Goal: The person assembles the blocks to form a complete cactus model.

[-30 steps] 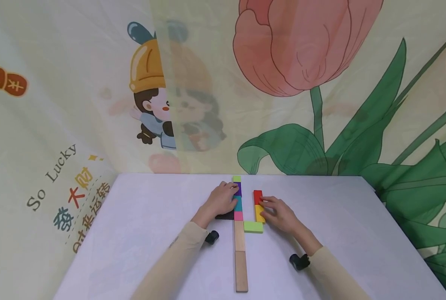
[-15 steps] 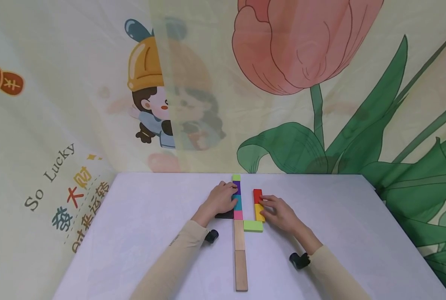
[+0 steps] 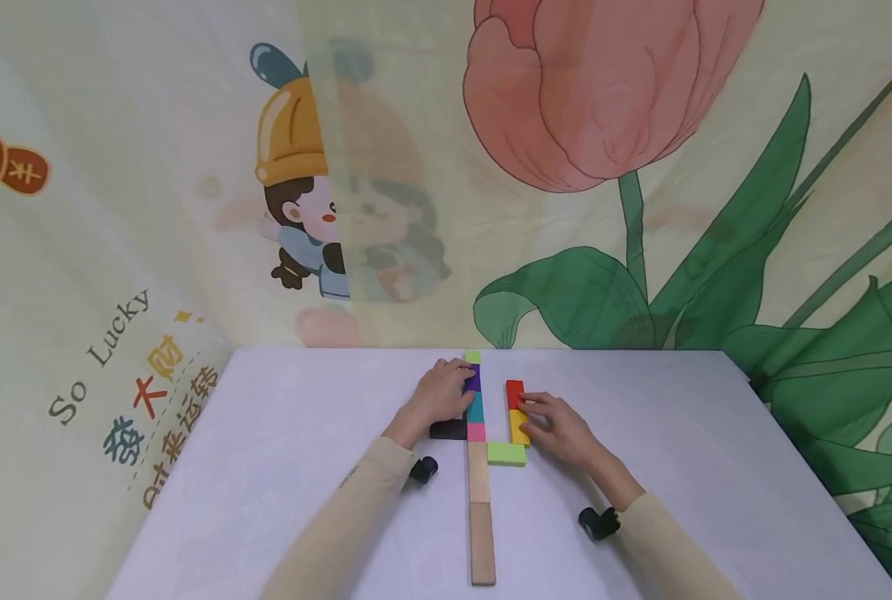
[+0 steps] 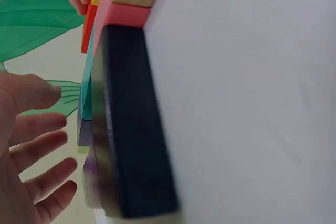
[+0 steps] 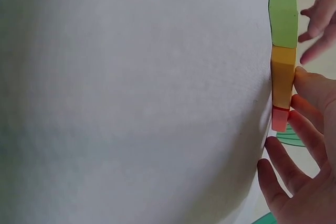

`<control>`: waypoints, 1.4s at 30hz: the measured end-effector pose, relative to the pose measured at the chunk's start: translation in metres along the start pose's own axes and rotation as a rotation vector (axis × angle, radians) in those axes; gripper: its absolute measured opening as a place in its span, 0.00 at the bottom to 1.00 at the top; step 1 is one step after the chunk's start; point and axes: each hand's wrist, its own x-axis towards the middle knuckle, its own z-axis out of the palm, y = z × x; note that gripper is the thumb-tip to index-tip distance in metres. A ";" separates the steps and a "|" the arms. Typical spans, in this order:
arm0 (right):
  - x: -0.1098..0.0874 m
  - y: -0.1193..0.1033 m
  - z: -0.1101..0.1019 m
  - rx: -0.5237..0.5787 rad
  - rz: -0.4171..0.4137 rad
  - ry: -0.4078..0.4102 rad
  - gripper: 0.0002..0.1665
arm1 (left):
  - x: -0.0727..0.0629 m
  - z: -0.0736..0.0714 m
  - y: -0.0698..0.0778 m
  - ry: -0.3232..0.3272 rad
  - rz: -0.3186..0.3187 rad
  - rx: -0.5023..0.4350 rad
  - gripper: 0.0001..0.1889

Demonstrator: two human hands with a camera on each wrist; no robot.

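Coloured wooden blocks lie end to end in a column: light green (image 3: 473, 357), purple (image 3: 474, 380), teal (image 3: 475, 407) and pink (image 3: 476, 432). My left hand (image 3: 438, 392) hovers at the column's left side by purple and teal; the left wrist view shows its fingers loosely spread, apart from the blocks. A black block (image 4: 136, 119) juts left from the column below that hand. To the right, a red block (image 3: 514, 392) and a yellow block (image 3: 517, 425) form a short row. My right hand (image 3: 562, 429) touches them with thumb at yellow and index finger at red, fingers loosely extended.
Two plain wooden blocks, the upper (image 3: 479, 471) and the lower (image 3: 482, 542), continue the column towards the front. A green block (image 3: 506, 454) lies crosswise between column and yellow block. The white table (image 3: 641, 383) ends at a printed cloth (image 3: 416, 317) behind.
My left hand has shifted slightly left and back from the column, showing more of the teal and black blocks. My right hand and the blocks hold their places.
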 end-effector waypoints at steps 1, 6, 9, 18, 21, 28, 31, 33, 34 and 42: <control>-0.001 0.000 0.001 -0.003 0.003 -0.001 0.26 | 0.003 0.000 -0.001 0.003 -0.003 -0.004 0.23; -0.002 0.000 0.004 0.003 0.010 -0.011 0.26 | 0.016 0.002 -0.004 -0.030 -0.025 -0.007 0.25; -0.002 -0.001 0.004 -0.007 -0.005 -0.009 0.26 | 0.023 0.005 -0.007 -0.053 -0.037 0.001 0.25; -0.001 -0.002 0.000 -0.011 -0.008 0.003 0.26 | 0.031 0.005 -0.006 -0.057 -0.078 -0.004 0.24; -0.001 -0.002 0.001 -0.005 -0.007 0.003 0.26 | 0.030 0.005 -0.006 -0.056 -0.079 -0.003 0.25; -0.001 -0.001 0.001 -0.009 -0.015 0.005 0.26 | 0.028 0.006 -0.005 -0.044 -0.082 -0.011 0.25; -0.001 -0.002 0.001 -0.009 -0.019 0.009 0.26 | 0.028 0.007 -0.005 -0.044 -0.081 -0.014 0.26; -0.001 -0.002 0.000 -0.008 -0.021 0.012 0.26 | 0.028 0.007 -0.005 -0.043 -0.080 -0.019 0.26; -0.001 -0.002 0.000 -0.008 -0.021 0.012 0.26 | 0.028 0.007 -0.006 -0.044 -0.081 -0.017 0.26; -0.001 -0.002 0.000 0.000 -0.008 0.007 0.26 | 0.029 0.008 -0.006 -0.038 -0.066 -0.006 0.26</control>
